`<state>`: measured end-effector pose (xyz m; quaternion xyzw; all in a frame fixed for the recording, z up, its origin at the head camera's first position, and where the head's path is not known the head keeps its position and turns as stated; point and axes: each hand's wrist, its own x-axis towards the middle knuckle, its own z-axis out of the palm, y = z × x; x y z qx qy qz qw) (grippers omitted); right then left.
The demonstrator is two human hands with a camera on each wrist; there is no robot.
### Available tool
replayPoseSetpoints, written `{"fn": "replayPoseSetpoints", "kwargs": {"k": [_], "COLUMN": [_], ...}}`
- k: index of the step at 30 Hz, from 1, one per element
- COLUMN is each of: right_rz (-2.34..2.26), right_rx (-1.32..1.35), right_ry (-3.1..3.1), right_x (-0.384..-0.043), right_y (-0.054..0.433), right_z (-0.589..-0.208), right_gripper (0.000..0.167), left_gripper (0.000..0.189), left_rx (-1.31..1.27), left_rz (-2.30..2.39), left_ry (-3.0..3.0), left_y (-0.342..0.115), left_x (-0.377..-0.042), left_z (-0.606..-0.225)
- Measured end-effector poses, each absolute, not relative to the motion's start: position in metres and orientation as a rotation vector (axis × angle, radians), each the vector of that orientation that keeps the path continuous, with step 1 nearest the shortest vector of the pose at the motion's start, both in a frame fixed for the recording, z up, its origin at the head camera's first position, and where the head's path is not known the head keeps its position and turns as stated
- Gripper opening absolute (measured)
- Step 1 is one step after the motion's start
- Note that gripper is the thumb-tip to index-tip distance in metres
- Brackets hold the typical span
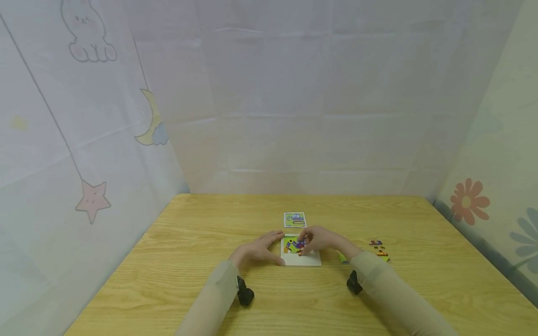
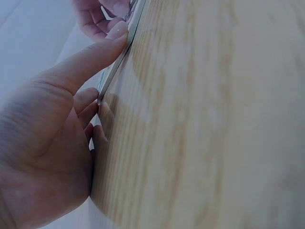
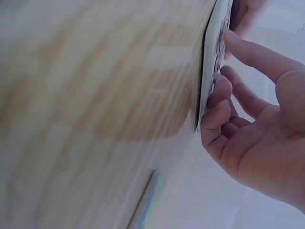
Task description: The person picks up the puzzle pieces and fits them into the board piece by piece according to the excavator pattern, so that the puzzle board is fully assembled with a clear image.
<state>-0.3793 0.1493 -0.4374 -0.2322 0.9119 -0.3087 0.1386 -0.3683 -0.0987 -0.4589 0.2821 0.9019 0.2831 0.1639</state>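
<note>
Two hands at one white board (image 1: 300,261) on wood tabletop (image 1: 201,233). Left hand (image 1: 257,249): grip slack, fingers extended, touching board's left edge. Right hand (image 1: 320,238): fingers bent over puzzle pieces (image 1: 290,242) in board's far part; cannot tell whether grip pinches one. One picture card (image 1: 295,220) just beyond board. At least three loose pieces (image 1: 376,243) to right, some partly behind right sleeve (image 1: 374,268). Two black wrist cameras (image 1: 245,294).

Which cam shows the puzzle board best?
Head: the white puzzle board shows its face and partial picture, though the right hand covers part. Both wrist views catch it nearly edge-on, picture unreadable.
</note>
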Motion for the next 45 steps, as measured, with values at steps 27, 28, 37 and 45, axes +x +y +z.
{"fn": "replayPoseSetpoints", "kwargs": {"k": [27,28,37,45], "right_rz": [-1.067,-1.082,-1.217,-1.256], "right_rx": [-0.739,-0.758,-0.741,-0.736], "right_ry": [2.630,2.633,2.674,2.717], "right_x": [-0.381,-0.380,-0.373,-0.368], "right_y": [0.165,0.167,0.186,0.207], "right_z": [-0.434,-0.434,-0.428,-0.421], "right_gripper": [0.028,0.029,0.035,0.035], "left_gripper": [0.090,0.090,0.090,0.090], "left_rx": [0.792,0.794,0.799,0.805], "left_rz": [0.829,0.825,0.810,0.815], "left_ry": [2.570,2.572,2.586,2.581], "left_y": [-0.101,-0.101,-0.099,-0.099], "left_x": [-0.364,-0.364,-0.365,-0.366], "left_z": [-0.460,-0.460,-0.459,-0.460]}}
